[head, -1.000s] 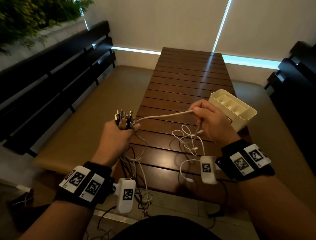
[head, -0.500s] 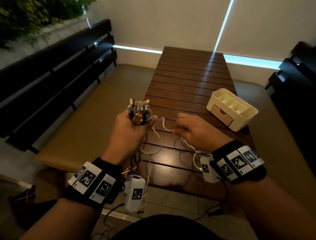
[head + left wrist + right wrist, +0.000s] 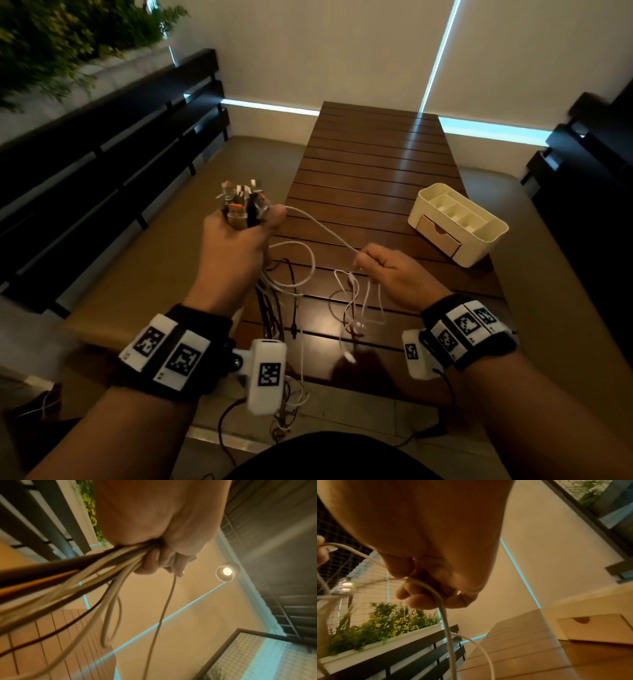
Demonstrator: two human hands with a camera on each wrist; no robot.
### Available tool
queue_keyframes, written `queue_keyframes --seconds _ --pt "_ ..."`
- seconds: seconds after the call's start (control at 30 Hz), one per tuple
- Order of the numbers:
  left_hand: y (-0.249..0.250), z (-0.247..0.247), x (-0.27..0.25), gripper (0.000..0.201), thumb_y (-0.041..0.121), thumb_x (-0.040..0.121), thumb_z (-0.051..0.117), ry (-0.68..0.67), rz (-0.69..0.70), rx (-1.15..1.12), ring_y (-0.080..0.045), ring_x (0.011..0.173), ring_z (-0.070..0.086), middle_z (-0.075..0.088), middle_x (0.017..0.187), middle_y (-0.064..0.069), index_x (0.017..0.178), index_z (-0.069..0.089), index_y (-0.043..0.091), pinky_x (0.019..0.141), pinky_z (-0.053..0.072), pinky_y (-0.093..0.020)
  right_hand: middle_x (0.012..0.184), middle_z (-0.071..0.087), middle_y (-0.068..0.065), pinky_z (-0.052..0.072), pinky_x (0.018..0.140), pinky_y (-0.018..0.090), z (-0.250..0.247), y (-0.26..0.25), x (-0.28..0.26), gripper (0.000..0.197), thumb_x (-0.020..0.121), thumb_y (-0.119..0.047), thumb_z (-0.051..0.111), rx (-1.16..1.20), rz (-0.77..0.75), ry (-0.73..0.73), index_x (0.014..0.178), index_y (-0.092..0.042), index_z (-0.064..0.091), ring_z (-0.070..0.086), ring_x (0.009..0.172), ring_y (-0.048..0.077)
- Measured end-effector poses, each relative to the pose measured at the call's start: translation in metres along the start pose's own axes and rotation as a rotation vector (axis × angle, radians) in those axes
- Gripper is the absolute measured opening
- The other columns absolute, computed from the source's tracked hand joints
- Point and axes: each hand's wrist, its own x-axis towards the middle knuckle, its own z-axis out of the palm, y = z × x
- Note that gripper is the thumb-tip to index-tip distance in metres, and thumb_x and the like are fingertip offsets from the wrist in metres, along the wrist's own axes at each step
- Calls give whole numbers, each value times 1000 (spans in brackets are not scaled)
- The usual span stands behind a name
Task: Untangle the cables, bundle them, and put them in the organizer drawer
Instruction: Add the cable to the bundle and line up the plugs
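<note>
Head view shows the left hand [image 3: 236, 243] squeezing the cable ends [image 3: 239, 202] together, so the right hand [image 3: 394, 270] can pinch one white cable [image 3: 322, 228] and pull it free. Organizer drawer [image 3: 438, 234] waits shut on the table [image 3: 376, 164].

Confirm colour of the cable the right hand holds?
White cable, pinched by the right hand. Clearest in the head view.

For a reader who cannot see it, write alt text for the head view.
The left hand grips a bunch of cable plugs while the right hand pinches a white cable stretched between them, above a slatted wooden table holding a cream organizer.
</note>
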Motion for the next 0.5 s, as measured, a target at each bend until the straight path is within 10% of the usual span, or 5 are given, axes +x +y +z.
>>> queue_keyframes --seconds 0.13,0.23,0.33,0.5 --pt "-13 -13 4 9 20 92 70 -40 -113 208 -5 44 39 46 53 13 85 65 18 52 37 -27 93 62 -3 48 77 33 -6 9 6 24 105 -30 43 80 -16 220 95 -24 63 59 87 12" --pt "-21 -9 -2 5 23 90 72 -41 -140 352 1 49 47 60 63 13 94 69 24 63 39 -29 88 52 -10 38 71 13 -20 6 16 14 100 -20 55 -53 -224 365 102 -20 69 50 80 0" --pt "-14 2 -12 16 25 90 72 20 -55 356 2 55 53 65 80 9 90 62 38 62 44 -27 84 47 -15 36 67 8 -23 5 21 13 96 -15 62 -186 -337 351 103 -12 73 50 77 1" --pt "0 27 -18 9 19 89 74 -190 29 401 11 59 56 61 72 12 90 66 22 56 39 -6 84 50 -1 37 63 11 -2 -24 18 16 94 -16 62 -165 -603 331 102 -6 73 47 70 4"
